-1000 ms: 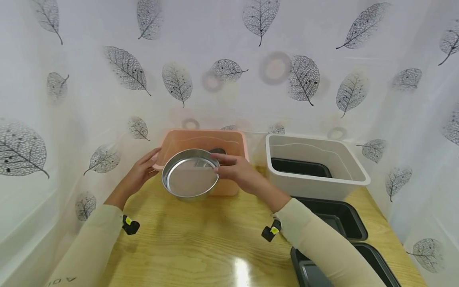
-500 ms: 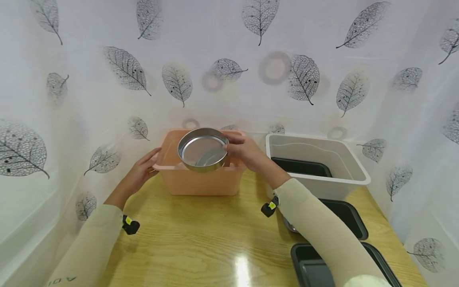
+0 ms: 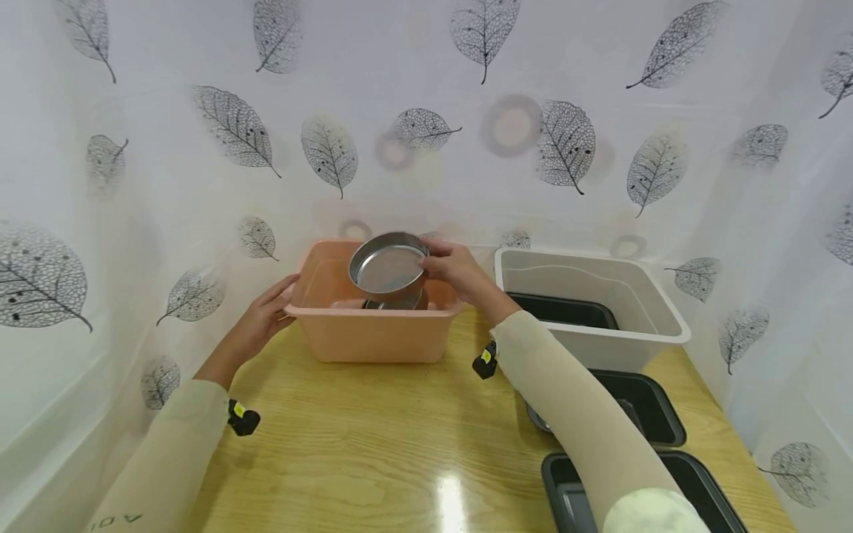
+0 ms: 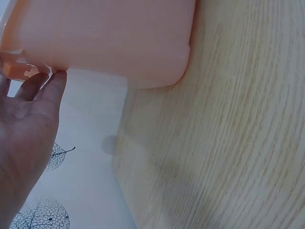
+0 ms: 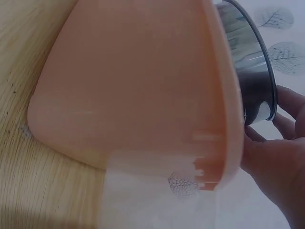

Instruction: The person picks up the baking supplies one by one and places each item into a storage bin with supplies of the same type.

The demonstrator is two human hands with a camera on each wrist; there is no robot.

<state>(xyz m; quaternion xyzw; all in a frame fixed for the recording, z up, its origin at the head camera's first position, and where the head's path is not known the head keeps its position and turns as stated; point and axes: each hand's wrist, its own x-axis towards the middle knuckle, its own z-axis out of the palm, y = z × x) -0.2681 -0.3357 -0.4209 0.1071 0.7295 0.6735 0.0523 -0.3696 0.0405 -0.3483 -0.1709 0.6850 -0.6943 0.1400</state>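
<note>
My right hand [image 3: 456, 268] pinches the right rim of a round metal flour sieve [image 3: 388, 268], whose fine mesh shows inside the ring. It is tilted over the orange bin [image 3: 373, 337]. Beneath it, partly hidden, shiny metal ware [image 3: 416, 302] lies in the bin. In the right wrist view, the sieve's metal side [image 5: 250, 71] stands out past the bin's rim, fingers at its edge. My left hand [image 3: 263, 318] grips the left end of the bin at the rim. The left wrist view has those fingers [image 4: 56, 88] against the bin wall, beside the handle slot.
To the right of the orange bin stands a white bin [image 3: 593, 352] with a dark pan [image 3: 566, 309] inside. Two dark loaf-type pans [image 3: 656, 403] lie in front of it, partly behind my right sleeve. A leaf-print curtain [image 3: 426, 192] hangs behind the wooden table [image 3: 346, 444].
My right hand has carried the sieve up, back and to the right, from in front of the orange bin to over its opening. The left hand has stayed at the bin's rim.
</note>
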